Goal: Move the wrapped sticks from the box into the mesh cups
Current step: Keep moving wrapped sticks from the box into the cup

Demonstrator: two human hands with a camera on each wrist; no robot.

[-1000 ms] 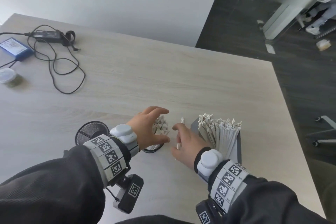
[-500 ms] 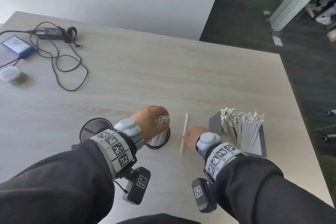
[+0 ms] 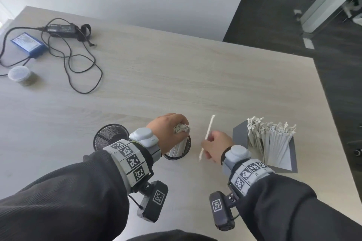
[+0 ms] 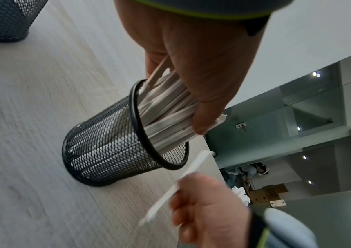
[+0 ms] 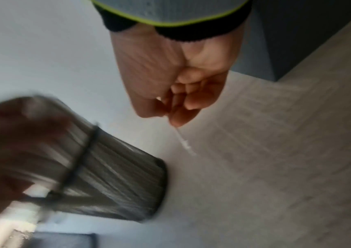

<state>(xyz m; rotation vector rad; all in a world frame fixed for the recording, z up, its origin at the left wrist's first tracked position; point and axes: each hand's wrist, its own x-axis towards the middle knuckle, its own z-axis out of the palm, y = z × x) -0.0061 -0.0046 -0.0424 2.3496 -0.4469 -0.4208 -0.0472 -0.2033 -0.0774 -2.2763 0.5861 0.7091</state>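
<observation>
Wrapped sticks (image 3: 271, 143) stand crowded in the grey box (image 3: 240, 133) at the person's right, so by my reckoning a good deal of the job is left. The nearer mesh cup (image 4: 115, 147) already looks well stocked, with a bundle of sticks (image 4: 165, 107) leaning out of its rim, while the second mesh cup (image 3: 109, 138), off to the left on the bench (image 3: 176, 76), looks empty from here.

The left hand (image 3: 168, 133) is closed over the top of that bundle, fingers curled around the crumpled paper ends, seemingly gathering them to one side of the cup. The right hand (image 3: 217, 146) pinches a single stick (image 3: 208, 135) near its lower end between thumb and fingertips, holding it slanted above the bench, tip pointing away. That stick sits between the filled cup and the box, just beside the cup and apart from the left hand. I'd judge it is bound for the gap left open in the cup's mouth, and the box will want many more trips.
</observation>
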